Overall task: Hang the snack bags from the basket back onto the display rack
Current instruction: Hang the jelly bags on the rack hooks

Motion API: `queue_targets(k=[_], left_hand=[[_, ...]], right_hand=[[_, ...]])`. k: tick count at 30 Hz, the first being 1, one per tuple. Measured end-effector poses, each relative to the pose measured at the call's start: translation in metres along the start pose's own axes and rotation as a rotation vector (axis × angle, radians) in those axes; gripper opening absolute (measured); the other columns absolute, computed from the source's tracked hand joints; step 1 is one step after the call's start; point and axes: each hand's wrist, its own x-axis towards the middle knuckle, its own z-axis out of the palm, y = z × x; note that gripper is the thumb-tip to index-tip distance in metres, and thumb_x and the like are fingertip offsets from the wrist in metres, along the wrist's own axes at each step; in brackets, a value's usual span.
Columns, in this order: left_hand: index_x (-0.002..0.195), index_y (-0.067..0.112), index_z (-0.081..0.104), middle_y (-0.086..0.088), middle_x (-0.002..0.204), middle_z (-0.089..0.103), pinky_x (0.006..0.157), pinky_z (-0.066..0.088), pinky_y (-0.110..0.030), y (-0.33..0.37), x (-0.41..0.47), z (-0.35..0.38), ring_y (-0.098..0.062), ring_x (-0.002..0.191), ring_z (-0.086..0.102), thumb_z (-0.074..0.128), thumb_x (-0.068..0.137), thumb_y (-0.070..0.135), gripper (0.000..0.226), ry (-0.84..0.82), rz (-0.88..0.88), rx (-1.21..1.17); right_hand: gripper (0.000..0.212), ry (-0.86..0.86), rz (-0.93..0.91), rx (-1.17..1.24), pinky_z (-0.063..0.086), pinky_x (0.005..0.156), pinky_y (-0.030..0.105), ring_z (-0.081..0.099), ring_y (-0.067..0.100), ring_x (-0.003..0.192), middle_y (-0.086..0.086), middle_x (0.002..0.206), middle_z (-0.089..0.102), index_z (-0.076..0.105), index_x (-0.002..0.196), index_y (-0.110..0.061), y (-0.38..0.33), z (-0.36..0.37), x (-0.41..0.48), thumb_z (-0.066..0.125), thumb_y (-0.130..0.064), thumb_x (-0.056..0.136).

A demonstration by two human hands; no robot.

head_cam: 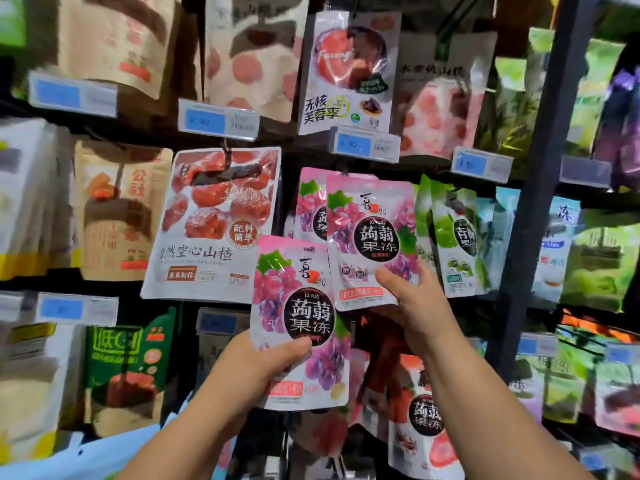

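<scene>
Left hand point(273, 362) grips one pink jelly bag point(294, 306) upright; right hand point(414, 301), raised higher, pinches the bottom of a second bag point(370, 233).

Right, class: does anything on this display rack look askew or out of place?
The white plastic bag printed with red fruit, in the middle row, hangs tilted, its bottom edge swung out to the left.

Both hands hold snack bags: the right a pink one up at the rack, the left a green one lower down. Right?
Not quite. The head view shows the left hand gripping the lower bag, pink too, not green. The right hand holds the upper pink bag at the rack.
</scene>
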Motion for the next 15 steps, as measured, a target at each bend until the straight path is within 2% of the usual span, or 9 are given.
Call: queue_targets(k=[3, 5, 7, 10, 12, 15], left_hand=[[0.097, 0.003, 0.073, -0.008, 0.075, 0.074, 0.047, 0.047, -0.017, 0.004, 0.001, -0.005, -0.016, 0.055, 0.068, 0.082, 0.075, 0.013, 0.026, -0.007, -0.005, -0.040], [0.100, -0.002, 0.071, -0.009, 0.073, 0.073, 0.045, 0.046, -0.017, 0.007, 0.004, -0.008, -0.015, 0.053, 0.066, 0.079, 0.078, 0.009, 0.026, -0.004, -0.010, -0.069], [0.102, -0.003, 0.071, -0.012, 0.080, 0.074, 0.048, 0.049, -0.019, 0.011, 0.006, -0.010, -0.018, 0.059, 0.068, 0.079, 0.077, 0.009, 0.029, 0.002, -0.006, -0.081], [0.103, 0.001, 0.073, -0.020, 0.096, 0.075, 0.058, 0.054, -0.026, 0.013, 0.008, -0.016, -0.029, 0.077, 0.072, 0.076, 0.073, 0.018, 0.035, 0.012, -0.007, -0.098], [0.103, 0.002, 0.073, -0.022, 0.097, 0.074, 0.060, 0.056, -0.028, 0.012, 0.010, -0.021, -0.032, 0.080, 0.073, 0.074, 0.075, 0.016, 0.031, 0.009, -0.021, -0.118], [0.105, 0.001, 0.072, -0.022, 0.096, 0.074, 0.059, 0.057, -0.029, 0.010, 0.010, -0.026, -0.034, 0.081, 0.073, 0.074, 0.072, 0.016, 0.036, 0.000, -0.029, -0.140]], right_hand=[[0.028, 0.003, -0.012, -0.007, 0.060, 0.077, 0.045, 0.072, 0.026, 0.093, 0.010, 0.107, 0.073, 0.061, 0.111, -0.014, -0.012, 0.010, 0.014, 0.072, -0.009, 0.086], [0.029, 0.009, -0.005, 0.000, 0.060, 0.066, 0.037, 0.073, 0.021, 0.087, 0.008, 0.105, 0.072, 0.059, 0.113, -0.015, -0.020, 0.016, 0.019, 0.070, -0.008, 0.087], [0.034, 0.019, 0.002, -0.005, 0.061, 0.067, 0.039, 0.073, 0.021, 0.087, 0.009, 0.108, 0.072, 0.057, 0.117, -0.013, -0.023, 0.023, 0.025, 0.071, -0.009, 0.086], [0.040, 0.022, 0.009, -0.012, 0.060, 0.078, 0.049, 0.073, 0.028, 0.093, 0.012, 0.112, 0.071, 0.056, 0.121, -0.011, -0.024, 0.031, 0.032, 0.073, -0.010, 0.085], [0.046, 0.021, 0.020, -0.026, 0.058, 0.083, 0.055, 0.072, 0.031, 0.098, 0.014, 0.114, 0.071, 0.055, 0.125, -0.010, -0.021, 0.035, 0.036, 0.076, -0.011, 0.083], [0.044, 0.017, 0.038, -0.059, 0.059, 0.081, 0.053, 0.072, 0.031, 0.095, 0.015, 0.112, 0.072, 0.057, 0.124, -0.011, -0.019, 0.038, 0.036, 0.075, -0.013, 0.084]])
